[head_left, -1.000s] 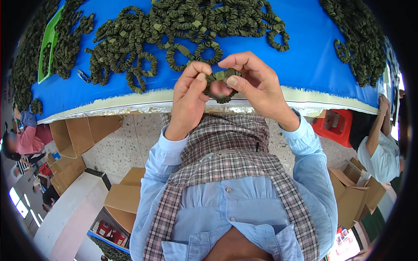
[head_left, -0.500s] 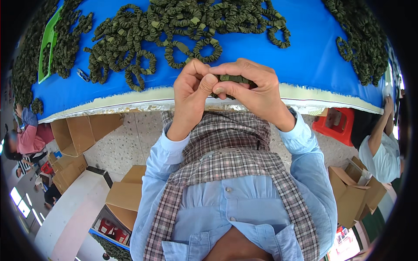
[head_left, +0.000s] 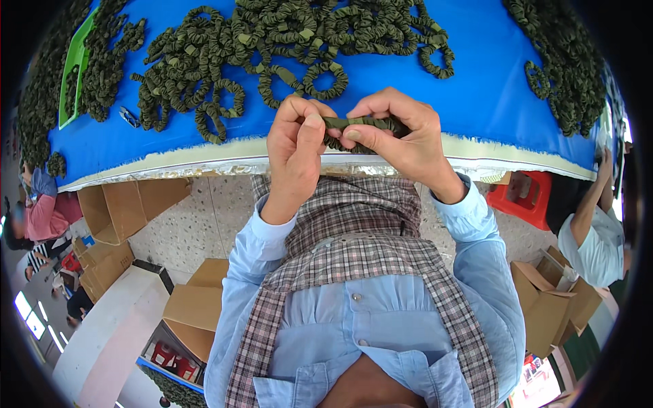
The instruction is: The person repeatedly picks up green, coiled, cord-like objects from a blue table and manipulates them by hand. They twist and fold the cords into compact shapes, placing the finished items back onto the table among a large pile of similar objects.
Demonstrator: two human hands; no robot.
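Note:
Both my hands meet over the near edge of a blue-covered table [head_left: 476, 102], pinching one dark green scrunchie [head_left: 369, 124] made of gathered fabric. My left hand [head_left: 297, 139] grips its left end between thumb and fingers. Thumb and bent fingers of my right hand [head_left: 401, 132] close on its right part. A smooth flat stretch of its fabric shows between the two hands; the rest is partly hidden by my fingers. Just beyond my hands lies a big heap of like scrunchies [head_left: 292, 34], with a few loose rings at its near side.
More scrunchies pile up at far left around a green tray [head_left: 71, 81], and at right [head_left: 564, 75]. Small blue snips [head_left: 129, 117] lie left of the heap. Under the table edge stand cardboard boxes [head_left: 122, 204] and a red stool [head_left: 524, 197]. Other people sit at both sides.
My hands have drawn slightly apart, so more of the scrunchie's smooth fabric shows between them. The heap has stayed put.

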